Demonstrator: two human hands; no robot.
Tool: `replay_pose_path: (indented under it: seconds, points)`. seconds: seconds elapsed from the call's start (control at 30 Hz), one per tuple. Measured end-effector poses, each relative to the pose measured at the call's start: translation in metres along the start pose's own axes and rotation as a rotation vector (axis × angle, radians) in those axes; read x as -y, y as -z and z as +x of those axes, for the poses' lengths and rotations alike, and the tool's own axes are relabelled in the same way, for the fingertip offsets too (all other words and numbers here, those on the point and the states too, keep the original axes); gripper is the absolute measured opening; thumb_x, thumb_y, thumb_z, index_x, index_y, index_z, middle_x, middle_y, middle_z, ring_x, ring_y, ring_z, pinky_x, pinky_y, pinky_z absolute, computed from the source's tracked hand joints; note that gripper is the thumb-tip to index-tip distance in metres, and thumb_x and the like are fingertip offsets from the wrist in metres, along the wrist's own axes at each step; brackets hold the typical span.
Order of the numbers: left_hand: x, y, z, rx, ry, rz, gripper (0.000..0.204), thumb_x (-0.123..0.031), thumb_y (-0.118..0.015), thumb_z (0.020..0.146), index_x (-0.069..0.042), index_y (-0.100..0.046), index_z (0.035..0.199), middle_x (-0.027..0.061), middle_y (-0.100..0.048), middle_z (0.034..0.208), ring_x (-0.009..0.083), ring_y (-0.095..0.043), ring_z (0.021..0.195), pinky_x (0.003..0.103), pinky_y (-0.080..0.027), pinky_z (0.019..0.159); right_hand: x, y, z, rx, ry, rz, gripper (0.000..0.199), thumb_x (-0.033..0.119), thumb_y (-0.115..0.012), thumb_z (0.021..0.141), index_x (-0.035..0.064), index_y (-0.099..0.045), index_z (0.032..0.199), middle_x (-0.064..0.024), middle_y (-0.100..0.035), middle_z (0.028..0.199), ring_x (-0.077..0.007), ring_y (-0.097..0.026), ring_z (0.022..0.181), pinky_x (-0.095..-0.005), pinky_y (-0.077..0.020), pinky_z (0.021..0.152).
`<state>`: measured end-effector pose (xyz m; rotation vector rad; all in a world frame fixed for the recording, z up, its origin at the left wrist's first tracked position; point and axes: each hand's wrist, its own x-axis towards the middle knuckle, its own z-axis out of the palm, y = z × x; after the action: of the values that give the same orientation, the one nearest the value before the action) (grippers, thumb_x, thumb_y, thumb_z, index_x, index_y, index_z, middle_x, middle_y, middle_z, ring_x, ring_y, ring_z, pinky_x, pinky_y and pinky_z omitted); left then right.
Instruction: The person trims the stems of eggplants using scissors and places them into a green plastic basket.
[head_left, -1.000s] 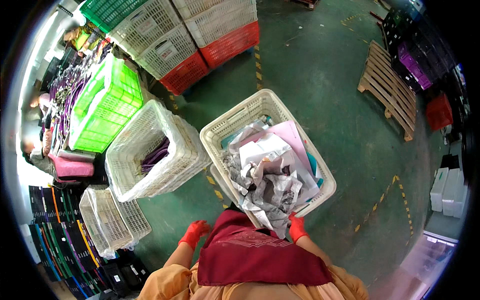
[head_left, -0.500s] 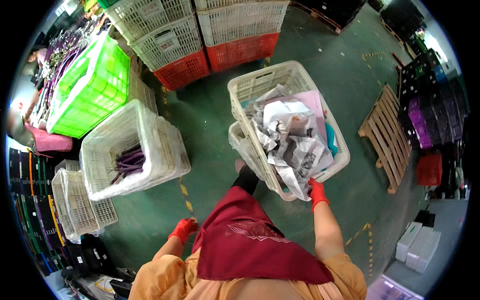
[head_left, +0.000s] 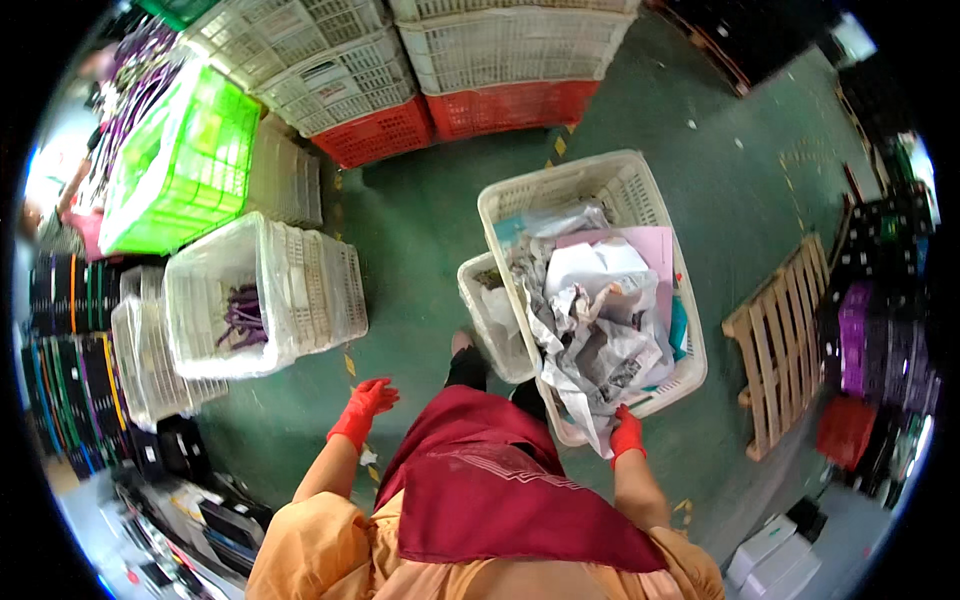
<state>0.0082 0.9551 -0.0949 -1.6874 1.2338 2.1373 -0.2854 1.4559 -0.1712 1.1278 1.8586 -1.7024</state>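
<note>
Both my hands wear red gloves. My left hand [head_left: 364,408] hangs free over the floor with its fingers apart and nothing in them. My right hand [head_left: 627,434] is closed at the near rim of a white plastic crate [head_left: 690,375], right beside a strip of paper that hangs over the edge. Crumpled newspaper [head_left: 610,355], a pink sheet [head_left: 652,246] and some teal material [head_left: 679,328] lie in this crate. Another white container [head_left: 515,365] with paper in it sits at the crate's left side, partly hidden by it.
To the left stands a plastic-lined white crate [head_left: 215,365] holding purple long beans [head_left: 243,318]. A bright green crate [head_left: 180,165] is behind it. Stacked white and red crates [head_left: 515,105] block the far side. A wooden pallet [head_left: 775,345] leans at the right.
My left hand has lifted forward and its fingers have spread. The right hand stays at the crate's near rim. My view has shifted, and the crate sits a little lower and further right in it.
</note>
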Motion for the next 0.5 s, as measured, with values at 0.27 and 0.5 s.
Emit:
replay_pose_path:
  seconds: [0.27,0.5]
  points:
    - [0.087,-0.014,-0.042,-0.059,0.311,0.014,0.038,-0.031,-0.052,0.093,-0.006,-0.053,0.121,0.0176,-0.065,0.108,0.0298,-0.066,0.093,0.041,-0.054,0.076,0.069,0.029,0.077,0.113,0.027,-0.094,0.036,0.020,-0.061,0.080,0.0008,-0.061,0.111,-0.0153,-0.061,0.105,-0.0302,-0.057,0.095,-0.0413,-0.0443,0.084]
    - [0.059,0.005,0.007,-0.032,0.222,-0.063,0.040,-0.031,-0.051,0.094,-0.005,-0.050,0.124,0.0196,-0.063,0.113,0.0326,-0.063,0.101,0.042,-0.054,0.079,0.034,0.059,0.132,-0.068,0.051,-0.170,0.033,0.024,-0.059,0.084,-0.0012,-0.063,0.105,-0.0161,-0.061,0.096,-0.0281,-0.057,0.088,-0.0411,-0.0446,0.078]
